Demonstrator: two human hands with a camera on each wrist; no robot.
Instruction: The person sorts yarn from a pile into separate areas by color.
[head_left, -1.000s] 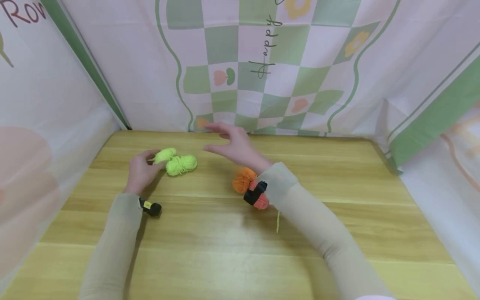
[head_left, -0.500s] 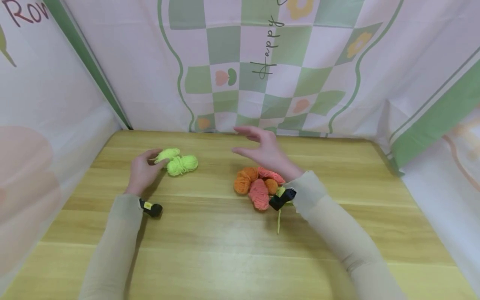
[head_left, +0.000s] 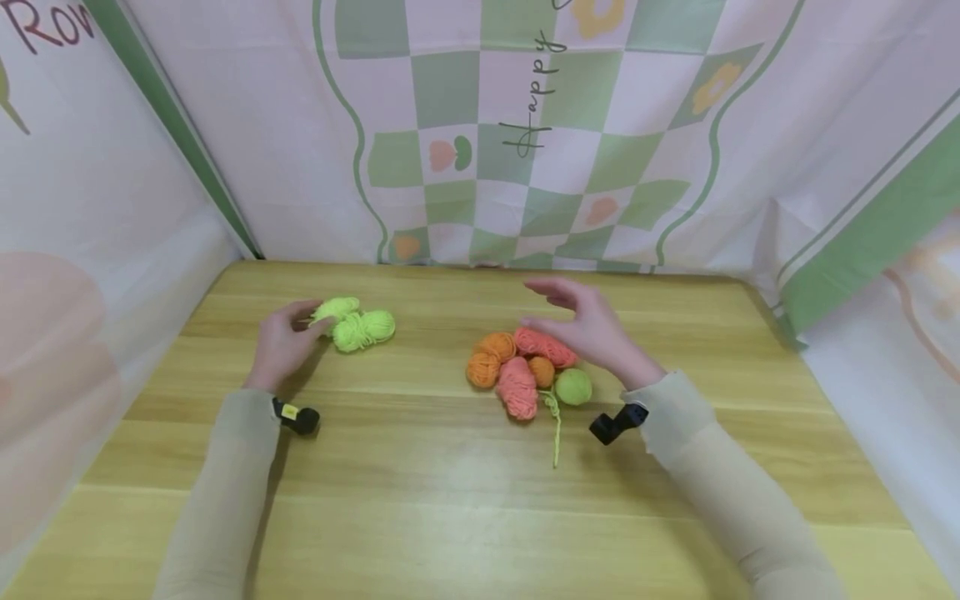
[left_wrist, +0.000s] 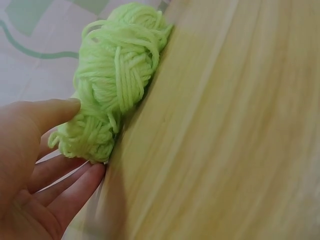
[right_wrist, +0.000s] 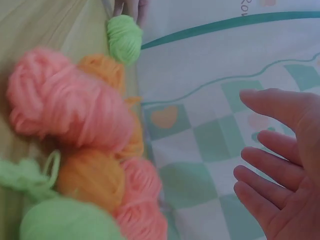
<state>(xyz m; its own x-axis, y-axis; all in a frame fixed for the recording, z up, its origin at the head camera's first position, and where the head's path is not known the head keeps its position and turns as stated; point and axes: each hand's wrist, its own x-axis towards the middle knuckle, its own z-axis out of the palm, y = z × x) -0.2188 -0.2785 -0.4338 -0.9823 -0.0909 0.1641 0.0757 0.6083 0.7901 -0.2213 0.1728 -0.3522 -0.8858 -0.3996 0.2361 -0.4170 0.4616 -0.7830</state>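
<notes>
At the left of the table, my left hand [head_left: 283, 343] holds a lime-green yarn skein [head_left: 337, 309], thumb on one side and fingers on the other. A second lime-green skein [head_left: 363, 331] lies against it. In the left wrist view the thumb presses the lime yarn [left_wrist: 112, 75]. My right hand [head_left: 588, 327] hovers with fingers apart beside a cluster of yarn, holding nothing. The cluster has coral skeins [head_left: 517, 388], an orange skein [head_left: 491, 360], a small orange ball [head_left: 542, 372] and a green ball [head_left: 573, 387] with a loose yellow-green strand [head_left: 556, 425].
A wooden table [head_left: 420, 500] carries everything. Printed fabric [head_left: 502, 183] hangs upright behind its back edge, and more cloth [head_left: 97, 333] walls the left and right sides. A small black camera sits on each wrist.
My right hand has moved right and lower, from the table's middle to the yarn cluster, uncovering the coral skeins and the green ball. My left hand stays nearly still on the lime skein.
</notes>
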